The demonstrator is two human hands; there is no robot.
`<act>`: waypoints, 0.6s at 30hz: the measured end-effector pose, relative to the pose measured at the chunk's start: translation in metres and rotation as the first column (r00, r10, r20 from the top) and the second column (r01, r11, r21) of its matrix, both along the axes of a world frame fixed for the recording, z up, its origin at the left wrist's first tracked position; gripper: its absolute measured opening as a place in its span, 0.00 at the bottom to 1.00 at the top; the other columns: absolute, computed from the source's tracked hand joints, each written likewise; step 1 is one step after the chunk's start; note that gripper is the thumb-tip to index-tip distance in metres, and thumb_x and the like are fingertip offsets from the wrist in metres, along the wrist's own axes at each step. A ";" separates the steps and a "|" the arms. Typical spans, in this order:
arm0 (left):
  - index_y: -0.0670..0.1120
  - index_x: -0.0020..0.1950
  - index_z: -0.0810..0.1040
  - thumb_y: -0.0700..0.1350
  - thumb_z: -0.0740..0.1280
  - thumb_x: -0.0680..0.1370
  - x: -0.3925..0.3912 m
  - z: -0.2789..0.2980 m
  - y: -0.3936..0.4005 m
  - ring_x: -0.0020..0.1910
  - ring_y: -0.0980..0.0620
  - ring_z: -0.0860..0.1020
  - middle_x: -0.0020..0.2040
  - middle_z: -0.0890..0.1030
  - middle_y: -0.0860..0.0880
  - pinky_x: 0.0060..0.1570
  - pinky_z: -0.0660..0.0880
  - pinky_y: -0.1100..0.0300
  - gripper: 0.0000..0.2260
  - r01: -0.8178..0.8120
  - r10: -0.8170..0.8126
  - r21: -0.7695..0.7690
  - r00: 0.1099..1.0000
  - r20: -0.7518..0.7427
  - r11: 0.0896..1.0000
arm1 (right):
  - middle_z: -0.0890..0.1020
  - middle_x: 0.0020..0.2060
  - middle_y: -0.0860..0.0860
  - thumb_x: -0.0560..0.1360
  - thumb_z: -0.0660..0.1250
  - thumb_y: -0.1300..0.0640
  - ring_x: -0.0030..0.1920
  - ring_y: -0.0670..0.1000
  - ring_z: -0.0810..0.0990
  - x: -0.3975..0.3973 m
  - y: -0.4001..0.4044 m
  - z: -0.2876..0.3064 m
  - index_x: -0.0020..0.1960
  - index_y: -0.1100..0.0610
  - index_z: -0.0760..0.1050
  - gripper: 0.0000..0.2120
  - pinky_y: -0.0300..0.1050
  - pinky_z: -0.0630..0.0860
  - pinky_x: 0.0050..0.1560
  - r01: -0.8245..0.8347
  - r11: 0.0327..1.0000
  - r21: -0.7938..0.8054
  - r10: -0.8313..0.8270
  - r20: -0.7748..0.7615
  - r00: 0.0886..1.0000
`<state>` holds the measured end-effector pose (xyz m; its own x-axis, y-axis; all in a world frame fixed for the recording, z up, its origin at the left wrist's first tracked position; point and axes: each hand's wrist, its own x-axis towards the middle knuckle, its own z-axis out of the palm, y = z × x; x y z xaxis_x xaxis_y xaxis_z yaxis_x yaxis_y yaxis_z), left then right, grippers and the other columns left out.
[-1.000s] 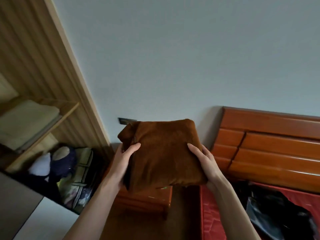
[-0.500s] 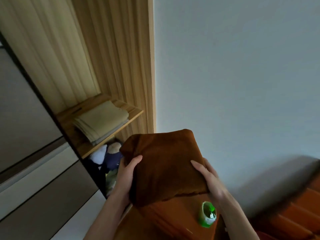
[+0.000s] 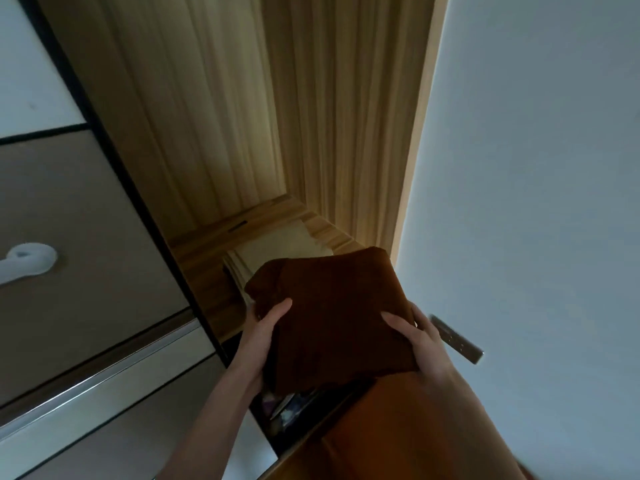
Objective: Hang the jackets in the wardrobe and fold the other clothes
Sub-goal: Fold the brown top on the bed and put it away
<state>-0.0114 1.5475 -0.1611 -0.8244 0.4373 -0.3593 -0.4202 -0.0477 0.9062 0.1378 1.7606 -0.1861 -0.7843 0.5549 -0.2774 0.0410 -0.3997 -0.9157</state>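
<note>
Holding a folded brown garment between them, both hands sit in the lower middle of the head view, the bundle raised in front of the open wardrobe. At about seven o'clock from the bundle's middle, the left hand grips its left edge, thumb lying flat across the top of the cloth and the other fingers curled out of sight underneath. At about four o'clock, the right hand grips the right edge the same way, thumb on top, fingers wrapped below the fold. The garment is tilted, its far corner pointing toward one o'clock, and it overlaps the front of a wooden shelf inside the wardrobe. On that shelf, at roughly eleven o'clock from the bundle, lies a stack of pale folded cloth, partly hidden behind the brown fabric; whether the two touch cannot be told. Off at nine o'clock is a sliding wardrobe door with a white hook-shaped handle. At three o'clock, on the pale wall, a dark wall plate shows just beside the right hand. Orange-brown furniture fills the five o'clock corner, and dim, blurred items lie in the wardrobe space beneath the shelf.
</note>
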 end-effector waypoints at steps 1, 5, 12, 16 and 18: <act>0.58 0.80 0.63 0.53 0.76 0.75 -0.007 0.001 0.004 0.57 0.51 0.81 0.64 0.79 0.51 0.46 0.79 0.55 0.37 0.008 -0.009 -0.009 1.000 -0.027 1.000 | 0.89 0.47 0.49 0.72 0.77 0.53 0.47 0.51 0.88 -0.014 0.007 0.000 0.62 0.47 0.79 0.20 0.41 0.83 0.41 -0.013 1.000 0.001 0.013 -0.006 1.000; 0.61 0.81 0.60 0.48 0.82 0.69 -0.036 -0.003 0.017 0.59 0.55 0.80 0.64 0.79 0.56 0.49 0.78 0.58 0.46 0.014 -0.018 -0.048 0.997 -0.080 0.999 | 0.87 0.53 0.51 0.69 0.79 0.51 0.50 0.54 0.88 -0.069 0.037 0.000 0.67 0.50 0.77 0.28 0.47 0.85 0.46 -0.082 0.997 -0.001 0.082 -0.004 0.997; 0.62 0.81 0.60 0.45 0.81 0.71 -0.094 -0.009 0.036 0.60 0.52 0.79 0.65 0.78 0.54 0.52 0.78 0.54 0.44 -0.223 0.220 0.001 0.964 -0.147 0.975 | 0.84 0.59 0.52 0.68 0.78 0.51 0.48 0.52 0.88 -0.165 0.065 0.005 0.70 0.49 0.74 0.32 0.44 0.84 0.43 -0.223 0.975 0.012 0.223 -0.024 0.974; 0.62 0.82 0.58 0.46 0.80 0.72 -0.125 -0.007 0.042 0.63 0.51 0.78 0.67 0.76 0.53 0.62 0.77 0.45 0.45 -0.342 0.345 0.045 0.922 -0.176 0.938 | 0.83 0.60 0.49 0.66 0.83 0.47 0.53 0.51 0.86 -0.215 0.071 0.009 0.74 0.49 0.72 0.40 0.44 0.84 0.49 -0.247 0.967 0.063 0.248 -0.013 0.969; 0.62 0.82 0.58 0.46 0.80 0.73 -0.140 -0.009 0.046 0.64 0.49 0.77 0.68 0.76 0.53 0.65 0.76 0.41 0.45 -0.382 0.386 0.060 0.905 -0.179 0.922 | 0.84 0.57 0.48 0.69 0.81 0.49 0.54 0.51 0.85 -0.239 0.077 0.010 0.68 0.47 0.77 0.30 0.49 0.83 0.58 -0.243 0.963 0.117 0.247 -0.019 0.969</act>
